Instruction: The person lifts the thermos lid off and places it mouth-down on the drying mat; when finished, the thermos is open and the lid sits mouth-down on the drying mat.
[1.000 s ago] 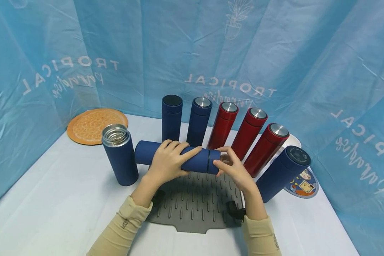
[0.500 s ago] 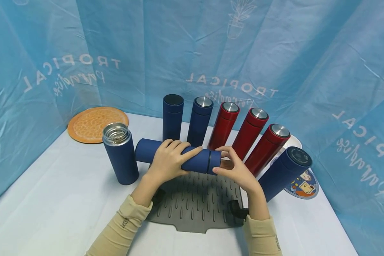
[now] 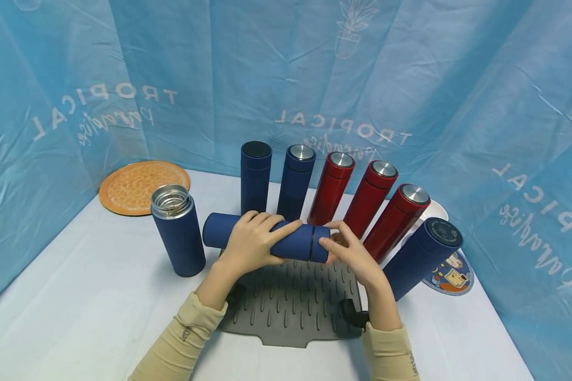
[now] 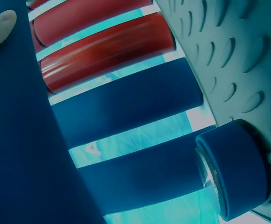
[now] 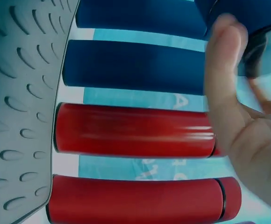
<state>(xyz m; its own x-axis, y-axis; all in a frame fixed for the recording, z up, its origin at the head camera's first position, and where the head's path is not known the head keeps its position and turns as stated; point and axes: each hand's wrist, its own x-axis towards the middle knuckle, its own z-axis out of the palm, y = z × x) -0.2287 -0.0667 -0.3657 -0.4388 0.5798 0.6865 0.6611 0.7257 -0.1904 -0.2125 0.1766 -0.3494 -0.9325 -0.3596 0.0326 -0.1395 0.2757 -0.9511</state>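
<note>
Both hands were on one bottle. Left hand (image 3: 253, 238) wrapped over the middle of the held blue bottle (image 3: 293, 242), fingers curled across the top. Right hand (image 3: 351, 254) pinched its right end past the dark seam, thumb on the near side, part of the fingers hidden behind. Bottle lay roughly level, crosswise above the grey mat (image 3: 291, 312).

Left wrist view caught something the head view didn't: a short blue cap-like piece (image 4: 236, 170), silver face, by the grey mat's edge. Right wrist view had the thumb pressed close to the seam; fingertips there were blurred.

Rest of the worktop (image 3: 76, 296): uncapped blue bottle (image 3: 183, 243) upright just left of the held one, steel rim showing. Behind, a black-topped blue bottle (image 3: 255, 182), a silver-topped blue bottle (image 3: 295, 182), then three red bottles (image 3: 331, 193) curving right, then a black-topped end bottle (image 3: 412, 259), also blue. Orange round mat (image 3: 145, 186) sat back left.

In the way: held bottle covered the grey mat's back part and the lower ends of the two rear blues. Right forearm cut across the end bottle's base. Right-side bottles partly hid a white dish (image 3: 436, 211) and a patterned mat (image 3: 454, 278).
</note>
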